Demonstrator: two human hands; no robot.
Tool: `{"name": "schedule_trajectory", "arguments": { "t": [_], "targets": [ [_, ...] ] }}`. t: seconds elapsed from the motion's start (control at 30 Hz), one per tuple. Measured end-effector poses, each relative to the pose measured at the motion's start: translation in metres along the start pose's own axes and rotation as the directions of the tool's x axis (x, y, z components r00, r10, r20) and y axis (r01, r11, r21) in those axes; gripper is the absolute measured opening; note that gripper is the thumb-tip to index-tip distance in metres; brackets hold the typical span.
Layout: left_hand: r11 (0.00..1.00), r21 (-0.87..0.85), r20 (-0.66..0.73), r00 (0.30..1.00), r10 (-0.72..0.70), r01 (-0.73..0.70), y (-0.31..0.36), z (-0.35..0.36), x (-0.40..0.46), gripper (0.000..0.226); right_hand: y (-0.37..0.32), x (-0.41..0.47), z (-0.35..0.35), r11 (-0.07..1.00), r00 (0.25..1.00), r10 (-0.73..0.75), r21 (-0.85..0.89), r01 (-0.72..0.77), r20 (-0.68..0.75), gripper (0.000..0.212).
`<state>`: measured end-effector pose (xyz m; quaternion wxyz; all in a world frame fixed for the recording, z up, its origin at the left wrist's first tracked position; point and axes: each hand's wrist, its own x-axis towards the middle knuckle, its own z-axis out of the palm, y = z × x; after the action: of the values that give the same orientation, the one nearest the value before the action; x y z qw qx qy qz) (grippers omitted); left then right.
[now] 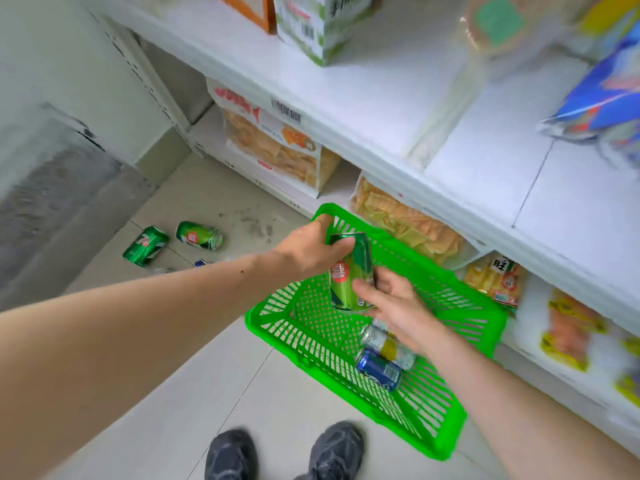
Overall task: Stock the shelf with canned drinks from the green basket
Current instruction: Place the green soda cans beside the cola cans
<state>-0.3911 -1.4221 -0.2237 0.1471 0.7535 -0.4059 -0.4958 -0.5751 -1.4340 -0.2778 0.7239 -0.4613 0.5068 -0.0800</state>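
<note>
The left hand (pixel 313 245) grips the top part of a green can (pixel 351 271), with the fingers curled around its upper rim. The right hand (pixel 398 306) touches the lower part of the same can; its thumb lies on the front and the fingers go behind, so it seems to grasp too, but I cannot tell how firmly. The can is almost upright and hangs above the green basket (pixel 277 317), which stands on the floor just beside the lowest shelf.

In the basket there are still a silver and yellow can (pixel 388 344) and a blue can (pixel 377 368), lying on their sides and touching each other. Two more green cans (pixel 147 244) lie on the floor at the left, well apart from the basket.

The main risk, I think, is the moment when the can passes from one hand to the other. If one hand lets go before the other closes well, the can may slip and fall into the basket, hit the cans there, or roll away on the tiles like those already on the floor. A dented can is also possible.

The white shelf (pixel 381 98) above has free space, but a green and white box (pixel 318 26) and a blue bag (pixel 602 98) stand near; a careless move upward may knock them. The picture is blurred at the right, so details there are not sure.
</note>
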Motion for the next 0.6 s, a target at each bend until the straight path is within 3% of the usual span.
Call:
{"name": "schedule_trajectory", "arguments": {
  "t": [0.07,0.17,0.3,0.47,0.6],
  "targets": [
    [0.995,-0.098,-0.018,0.999,0.027,-0.029,0.027,-0.021,-0.017,0.090,-0.040,-0.028,0.003,0.998,0.999,-0.036,0.061,0.035,0.005,0.050],
    [0.985,-0.154,-0.016,0.997,0.076,-0.078,0.074,-0.057,-0.055,0.078,-0.095,-0.072,0.007,0.989,0.996,-0.090,0.121,0.087,0.018,0.033],
    [0.964,-0.226,-0.034,0.990,0.137,-0.141,0.132,-0.104,-0.111,0.092,-0.164,-0.131,0.011,0.979,0.989,-0.145,0.149,0.138,0.032,0.031],
    [0.949,-0.178,-0.055,0.966,0.254,-0.260,0.193,-0.150,-0.179,0.062,-0.237,-0.201,0.024,0.972,0.979,-0.203,0.114,0.204,-0.023,0.045],
    [0.926,-0.102,-0.057,0.932,0.358,-0.362,0.240,-0.178,-0.232,0.060,-0.282,-0.256,0.034,0.958,0.958,-0.271,0.073,0.278,-0.093,0.054]
  ]
}}
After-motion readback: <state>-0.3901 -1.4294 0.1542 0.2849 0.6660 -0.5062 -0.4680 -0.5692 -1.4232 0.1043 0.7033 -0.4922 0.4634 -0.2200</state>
